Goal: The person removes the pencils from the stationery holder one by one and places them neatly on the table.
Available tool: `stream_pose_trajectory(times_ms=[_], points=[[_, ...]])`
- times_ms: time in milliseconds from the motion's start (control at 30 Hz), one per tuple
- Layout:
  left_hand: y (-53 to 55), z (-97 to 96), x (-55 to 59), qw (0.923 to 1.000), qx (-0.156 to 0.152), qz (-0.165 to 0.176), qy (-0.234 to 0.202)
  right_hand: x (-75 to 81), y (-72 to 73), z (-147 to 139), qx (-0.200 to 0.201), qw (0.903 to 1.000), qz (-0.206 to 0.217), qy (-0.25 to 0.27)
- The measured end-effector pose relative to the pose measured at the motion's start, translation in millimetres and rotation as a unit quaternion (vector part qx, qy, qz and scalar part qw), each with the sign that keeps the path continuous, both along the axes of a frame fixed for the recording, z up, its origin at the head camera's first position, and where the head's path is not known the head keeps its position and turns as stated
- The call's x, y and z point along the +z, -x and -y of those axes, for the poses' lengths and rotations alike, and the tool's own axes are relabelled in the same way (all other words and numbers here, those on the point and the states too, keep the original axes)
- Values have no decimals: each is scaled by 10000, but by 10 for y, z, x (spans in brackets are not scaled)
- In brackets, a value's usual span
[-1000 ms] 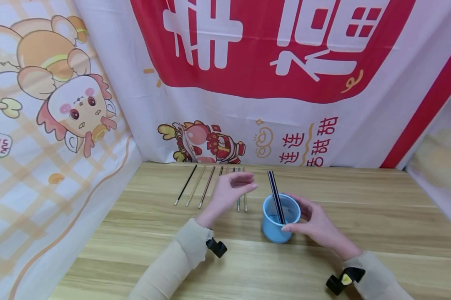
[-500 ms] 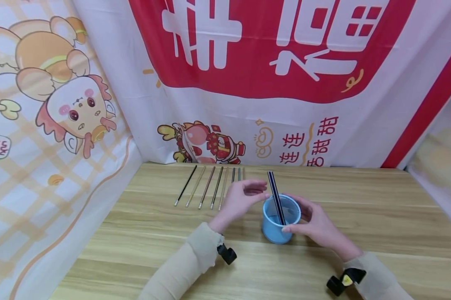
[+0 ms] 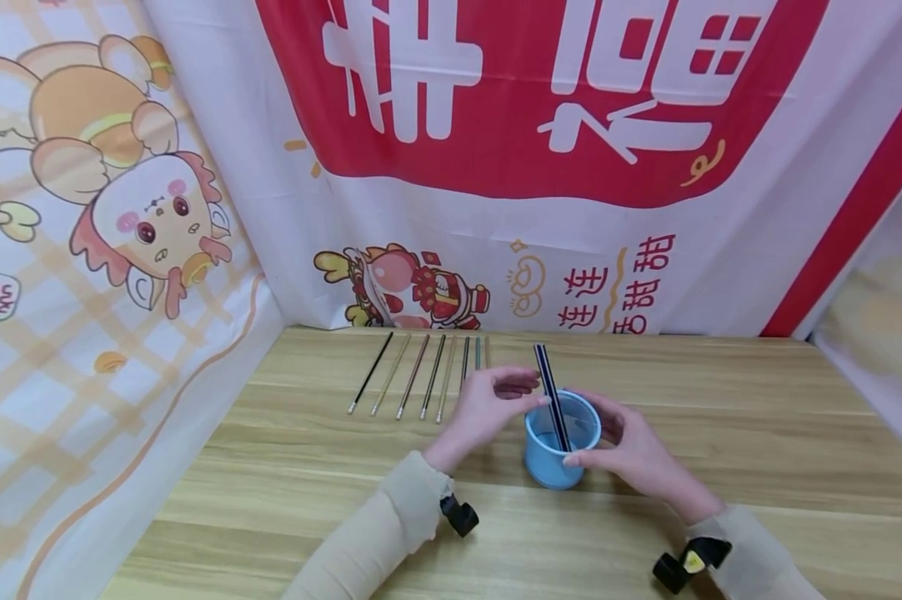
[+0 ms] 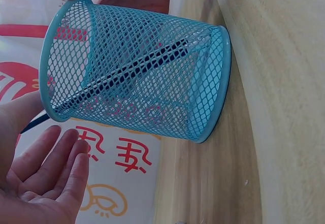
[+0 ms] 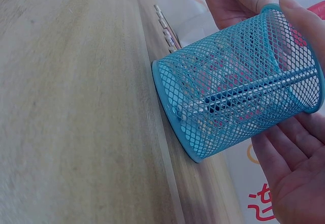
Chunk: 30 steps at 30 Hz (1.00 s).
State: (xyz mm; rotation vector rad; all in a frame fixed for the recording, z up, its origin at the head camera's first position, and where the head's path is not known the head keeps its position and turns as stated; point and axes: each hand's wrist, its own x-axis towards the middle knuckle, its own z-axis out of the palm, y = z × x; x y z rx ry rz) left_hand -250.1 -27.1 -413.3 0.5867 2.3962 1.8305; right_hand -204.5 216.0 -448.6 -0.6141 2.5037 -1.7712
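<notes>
A light-blue mesh pencil cup stands upright on the table, and its mesh wall fills the left wrist view. Inside it lean dark pencils, their upper ends sticking out past the rim. My right hand grips the cup from the right, thumb at the near rim and fingers round the far side. My left hand is at the cup's left rim, thumb and fingers apart beside the leaning pencils; its relaxed fingers show in the left wrist view.
Left of the cup, several pencils lie side by side in a row on the wooden table. My left hand covers part of the row's right end. A printed cloth hangs along the back edge, another at the left.
My left hand has moved right and slightly nearer, from over the pencil row to the cup's rim. The right hand and the cup have stayed put.
</notes>
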Motion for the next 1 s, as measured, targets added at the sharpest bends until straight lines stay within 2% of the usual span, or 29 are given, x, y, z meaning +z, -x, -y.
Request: stream_pose_trajectory(times_ms=[400, 567, 1000], points=[[19, -47, -22, 9995, 272, 38, 173, 18, -9, 9, -22, 10000, 35, -27], [35, -62, -25, 9994, 298, 46, 172, 25, -11, 8, -43, 10000, 51, -34], [48, -99, -91, 9990, 362, -224, 137, -1, -7, 6, -67, 9999, 73, -20]])
